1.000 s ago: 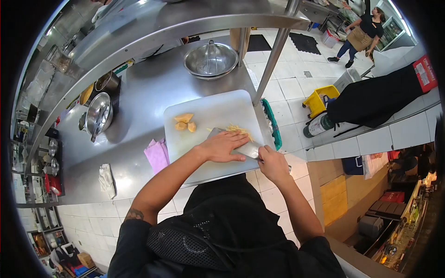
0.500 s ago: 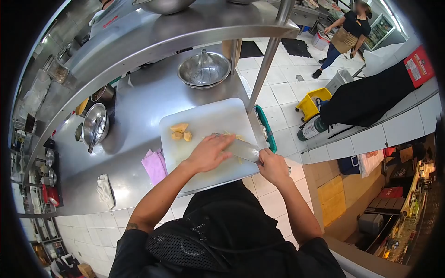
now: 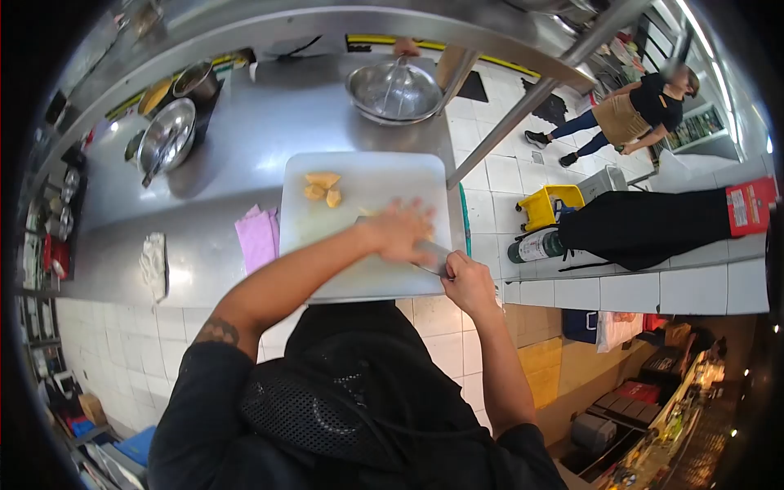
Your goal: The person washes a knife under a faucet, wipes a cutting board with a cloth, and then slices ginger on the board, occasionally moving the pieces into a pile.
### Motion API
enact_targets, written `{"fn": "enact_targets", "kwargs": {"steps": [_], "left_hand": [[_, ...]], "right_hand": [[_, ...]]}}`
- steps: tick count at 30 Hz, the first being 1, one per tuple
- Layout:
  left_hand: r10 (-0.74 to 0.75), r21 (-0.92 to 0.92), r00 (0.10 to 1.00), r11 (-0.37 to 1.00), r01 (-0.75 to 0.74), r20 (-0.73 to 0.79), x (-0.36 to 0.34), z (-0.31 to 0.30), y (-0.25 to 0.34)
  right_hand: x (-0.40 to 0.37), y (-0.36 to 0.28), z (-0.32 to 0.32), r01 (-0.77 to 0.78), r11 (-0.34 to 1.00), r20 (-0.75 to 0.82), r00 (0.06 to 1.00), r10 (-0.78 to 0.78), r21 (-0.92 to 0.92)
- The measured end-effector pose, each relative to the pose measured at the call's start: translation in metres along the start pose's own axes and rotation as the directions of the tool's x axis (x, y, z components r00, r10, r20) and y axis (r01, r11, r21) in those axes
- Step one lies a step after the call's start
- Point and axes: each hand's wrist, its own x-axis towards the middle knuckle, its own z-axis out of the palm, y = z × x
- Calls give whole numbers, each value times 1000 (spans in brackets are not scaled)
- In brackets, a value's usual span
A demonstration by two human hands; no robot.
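A white cutting board [image 3: 367, 180] lies on the steel counter [image 3: 245, 139]. My right hand [image 3: 467, 282] grips the handle of a broad cleaver [image 3: 433, 256] at the board's near right edge. My left hand [image 3: 400, 231] rests flat on top of the blade, fingers spread, covering the pale shredded food under it. Three yellow-orange food chunks [image 3: 322, 188] sit on the far left part of the board, apart from both hands.
A pink cloth [image 3: 257, 237] lies left of the board and a white rag [image 3: 153, 263] further left. A steel bowl with a strainer [image 3: 394, 90] stands behind the board, more bowls [image 3: 166, 135] at far left. A shelf post [image 3: 523, 102] rises right of the board. A person [image 3: 633, 118] stands on the tiled floor.
The view has swung, so the counter sits squarer in frame. My left hand stays pressed on the blade and has shifted slightly right. The right hand keeps its grip on the handle.
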Motion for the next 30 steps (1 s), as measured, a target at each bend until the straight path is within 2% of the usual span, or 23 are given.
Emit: {"fn": "enact_targets", "kwargs": {"steps": [1,2,3,5,6,7,8,10,12,13,14,16,17,19,20,21,23,24,25,27,28,30], "left_hand": [[-172,37,984,985,171,37,5,-6,-13],[-135,1,990,991,135,-33,6,-11,-22],[-110,-36,989,994,107,-101,1,-17,-29],[-54,-179,976,984,15,-212,-9,-40,-41],[-81,-331,940,943,-35,-331,-21,-47,-48],[-124,-458,891,883,-102,-438,-36,-53,-53],[-142,-469,900,880,-76,-412,-57,-56,-58],[-394,-651,762,758,-48,-515,-105,-53,-68],[-595,-744,658,664,79,-461,-151,-12,-81],[-647,-760,648,631,157,-403,-174,14,-82],[-691,-767,636,596,236,-342,-193,43,-80],[-699,-763,628,597,249,-342,-219,97,-71],[-679,-758,663,601,254,-316,-222,102,-60],[-701,-735,661,592,331,-267,-222,108,-37],[-617,-597,727,717,360,-303,-221,108,-31],[-626,-613,719,705,357,-301,-220,109,-28],[-488,-459,828,824,332,-276,-221,110,-34],[-488,-512,830,802,306,-269,-222,111,-38],[-508,-516,818,794,321,-271,-222,112,-40],[-604,-650,747,691,316,-279,-215,115,-35],[-605,-645,749,691,325,-271,-210,117,-32],[-538,-368,588,843,393,-604,-195,123,-24]], "right_hand": [[-2,-7,-4,0,1000,-22,1000,0,13],[-6,-12,-5,3,1000,-31,1000,-2,28],[-14,-14,-1,20,999,22,1000,-20,35],[-26,-14,10,-203,944,39,979,200,260],[-34,-12,19,-227,922,34,973,228,312],[-41,-7,29,-324,878,118,946,301,352],[-44,-16,32,-371,827,160,929,335,422],[-51,-37,37,-439,744,218,898,382,503],[-52,-51,51,-386,633,199,916,348,671],[-49,-57,53,-434,613,256,897,360,660],[-44,-68,53,-423,628,260,904,338,653],[-36,-76,63,-352,686,227,936,269,637],[-34,-76,69,-286,730,188,958,215,621],[-30,-92,69,-342,695,223,940,259,632],[-29,-94,71,-347,697,241,938,250,627],[-27,-94,70,-343,708,261,938,227,618],[-27,-96,67,-380,706,313,921,230,597],[-26,-97,67,-420,686,352,903,248,594],[-27,-97,68,-410,692,360,905,228,593],[-33,-93,74,-431,645,360,899,248,631],[-36,-93,79,-433,637,363,898,247,638],[-42,-91,83,-473,621,386,879,281,625]]}}
